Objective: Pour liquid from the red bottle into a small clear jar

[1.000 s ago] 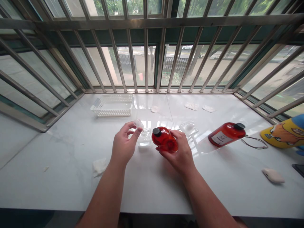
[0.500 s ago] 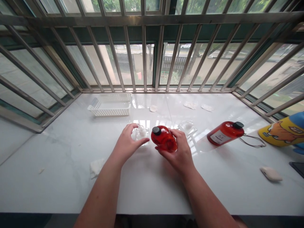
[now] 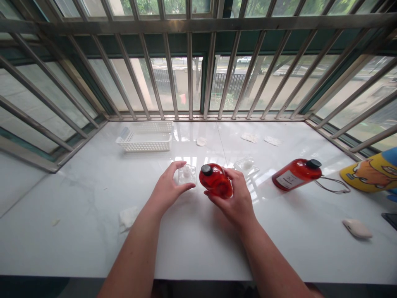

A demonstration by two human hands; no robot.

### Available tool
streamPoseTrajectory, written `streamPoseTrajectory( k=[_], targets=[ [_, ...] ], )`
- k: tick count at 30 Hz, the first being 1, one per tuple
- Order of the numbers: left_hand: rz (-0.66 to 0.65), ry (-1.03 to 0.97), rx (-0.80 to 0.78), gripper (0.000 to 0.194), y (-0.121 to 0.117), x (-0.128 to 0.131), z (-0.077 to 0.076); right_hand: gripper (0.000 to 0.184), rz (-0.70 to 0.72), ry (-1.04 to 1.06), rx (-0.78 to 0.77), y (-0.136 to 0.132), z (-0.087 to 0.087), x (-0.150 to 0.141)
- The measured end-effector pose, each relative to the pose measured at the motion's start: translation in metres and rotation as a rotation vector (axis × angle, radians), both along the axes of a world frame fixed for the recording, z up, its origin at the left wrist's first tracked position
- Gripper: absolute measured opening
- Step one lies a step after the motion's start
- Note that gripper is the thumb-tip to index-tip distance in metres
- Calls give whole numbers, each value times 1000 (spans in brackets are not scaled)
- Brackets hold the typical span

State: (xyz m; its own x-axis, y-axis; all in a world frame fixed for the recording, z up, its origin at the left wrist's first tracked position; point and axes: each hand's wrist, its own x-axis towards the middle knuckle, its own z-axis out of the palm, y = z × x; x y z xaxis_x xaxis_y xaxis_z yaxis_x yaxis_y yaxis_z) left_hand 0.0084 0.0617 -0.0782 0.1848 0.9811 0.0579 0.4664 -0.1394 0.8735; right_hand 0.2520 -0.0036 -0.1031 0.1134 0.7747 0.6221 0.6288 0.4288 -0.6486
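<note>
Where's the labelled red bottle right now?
In the head view, the labelled red bottle is right of centre, between the other red bottle, gripped in the right hand, and the yellow-and-blue object.

I log the held bottle [image 3: 217, 182] as translucent red, cap [image 3: 206, 169] black; second bottle [image 3: 300, 167] red, label [image 3: 289, 180] pale grey. Basket [image 3: 147, 146] white. Counter [image 3: 77, 198] white, faintly grey-veined. I read the container [image 3: 370, 170] as yellow and blue, orange cartoon print.

At center, the right hand [image 3: 232, 198] covers part of the red bottle [image 3: 214, 179]. At lower left, the forearm [image 3: 136, 244] hides an edge of the tissue [image 3: 127, 218]. The right edge cuts off the yellow can [image 3: 366, 176] and a dark object [image 3: 391, 219]. Right of center, the label's [image 3: 289, 180] small print is unreadable.
</note>
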Motion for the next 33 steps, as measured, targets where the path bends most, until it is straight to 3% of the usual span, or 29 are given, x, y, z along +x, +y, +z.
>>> streamPoseTrajectory(
  k=[6, 11, 14, 17, 19, 22, 24, 29, 33],
  targets=[
    [75, -36, 21, 67, 1, 3, -3, 71, 7, -8, 6, 1, 1, 0],
    [77, -80, 169, 35, 6, 6, -6, 72, 11, -1, 10, 1, 0, 1],
    [40, -39, 192, 26, 6, -1, -5, 72, 11, 3, 6, 1, -1, 1],
    [-32, -54, 148, 28, 4, -8, -3, 72, 5, 6, -2, 1, -1, 1],
    [-44, -70, 98, 40, 2, -8, -3, 71, 5, 4, -5, 1, -1, 0],
    [25, -72, 24, 63, 0, -1, -5, 72, 5, 4, -11, 1, -1, 0],
    [75, -74, 22, 68, 1, 7, -7, 72, 5, 5, -16, 1, -1, 0],
    [102, -72, 116, 69, 6, 17, -12, 72, 5, 11, -12, 1, -2, 1],
    [25, -33, 172, 50, 9, 16, -12, 73, 7, 15, -11, 1, -2, 1]
  ],
)
